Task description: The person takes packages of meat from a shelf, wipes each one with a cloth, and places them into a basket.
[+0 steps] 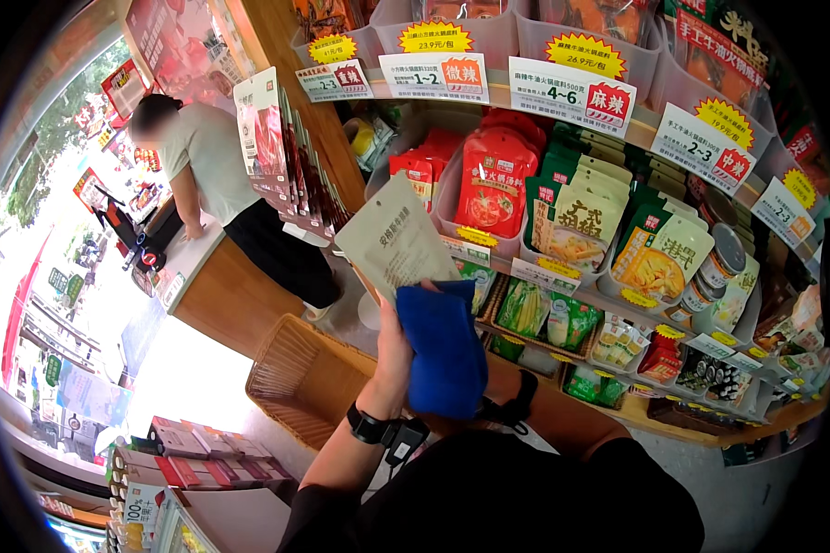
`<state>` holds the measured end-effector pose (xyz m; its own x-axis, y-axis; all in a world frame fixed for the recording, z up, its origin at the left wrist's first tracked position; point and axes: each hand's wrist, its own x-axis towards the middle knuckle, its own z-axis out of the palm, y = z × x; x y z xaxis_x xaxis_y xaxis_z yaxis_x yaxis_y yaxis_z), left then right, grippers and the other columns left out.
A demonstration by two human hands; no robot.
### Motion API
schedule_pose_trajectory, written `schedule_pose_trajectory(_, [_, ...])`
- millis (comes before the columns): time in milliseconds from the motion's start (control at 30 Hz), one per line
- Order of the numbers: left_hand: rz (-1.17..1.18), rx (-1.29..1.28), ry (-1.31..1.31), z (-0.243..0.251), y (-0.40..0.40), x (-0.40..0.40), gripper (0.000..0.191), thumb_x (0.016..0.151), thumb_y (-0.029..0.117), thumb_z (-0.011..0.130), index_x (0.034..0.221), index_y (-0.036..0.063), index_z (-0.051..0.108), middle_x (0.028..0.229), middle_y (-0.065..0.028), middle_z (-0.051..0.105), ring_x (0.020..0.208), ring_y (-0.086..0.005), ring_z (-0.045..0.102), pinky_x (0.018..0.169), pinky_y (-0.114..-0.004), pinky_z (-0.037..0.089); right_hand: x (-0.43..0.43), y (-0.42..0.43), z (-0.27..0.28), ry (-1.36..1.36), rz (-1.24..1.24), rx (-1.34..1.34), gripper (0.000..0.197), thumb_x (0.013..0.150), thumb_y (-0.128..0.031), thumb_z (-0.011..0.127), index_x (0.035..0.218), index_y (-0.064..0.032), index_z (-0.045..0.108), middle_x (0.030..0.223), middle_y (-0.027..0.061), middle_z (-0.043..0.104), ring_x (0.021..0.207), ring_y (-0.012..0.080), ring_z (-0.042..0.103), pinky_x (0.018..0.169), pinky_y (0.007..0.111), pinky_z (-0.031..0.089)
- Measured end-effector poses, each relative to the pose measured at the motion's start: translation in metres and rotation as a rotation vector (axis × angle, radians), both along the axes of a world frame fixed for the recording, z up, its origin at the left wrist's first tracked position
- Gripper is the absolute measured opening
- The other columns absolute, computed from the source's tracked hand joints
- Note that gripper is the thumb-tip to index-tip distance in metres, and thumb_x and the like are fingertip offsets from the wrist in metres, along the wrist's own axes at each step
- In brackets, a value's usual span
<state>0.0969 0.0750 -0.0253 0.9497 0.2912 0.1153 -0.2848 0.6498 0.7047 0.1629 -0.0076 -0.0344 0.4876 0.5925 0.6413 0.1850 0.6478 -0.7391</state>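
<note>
A pale foil food pouch (398, 238) with a hang hole and printed writing is tilted before me, its printed side facing up. My left hand (393, 359) grips the pouch by its lower left edge. Over the pouch's lower end lies a folded blue cloth (439, 352), held by my right hand. That hand is almost wholly hidden by the cloth; its forearm (553, 408) comes in from the lower right. Beyond the pouch, red soup pouches (494, 180) stand in a clear bin on the shelf.
Shelves with bins of green and cream pouches (581, 214) curve along the right. Hanging packs (287, 159) line a wooden post. A wicker basket (304, 373) sits below my hands. At the left, a person (214, 145) leans over a counter (207, 256). Stacked boxes (200, 449) stand lower left.
</note>
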Motion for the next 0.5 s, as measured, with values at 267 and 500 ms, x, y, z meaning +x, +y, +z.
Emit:
schedule_pose_trajectory(267, [0.090, 0.058, 0.086, 0.005, -0.033, -0.002, 0.075, 0.092, 0.064, 0.021, 0.136, 0.0049, 0.037, 0.131, -0.0086, 0.049, 0.119, -0.0236, 0.048, 0.103, -0.038, 0.037, 0.082, 0.006, -0.011, -0.326, 0.112, -0.292, 0.035, 0.093, -0.016, 0.050, 0.125, -0.0022, 0.044, 0.118, 0.0086, 0.053, 0.109, 0.0168, 0.050, 0.094, 0.031, 0.044])
schedule_pose_trajectory(500, [0.154, -0.131, 0.007, 0.020, -0.006, 0.001, 0.072, 0.093, 0.060, 0.026, 0.136, 0.0026, 0.035, 0.131, -0.0126, 0.048, 0.118, -0.0247, 0.049, 0.101, -0.039, 0.039, 0.027, 0.018, -0.010, -0.881, -0.605, -0.249, 0.048, 0.096, -0.025, 0.043, 0.139, -0.0075, 0.032, 0.138, 0.0096, 0.040, 0.128, 0.0210, 0.039, 0.110, 0.035, 0.026])
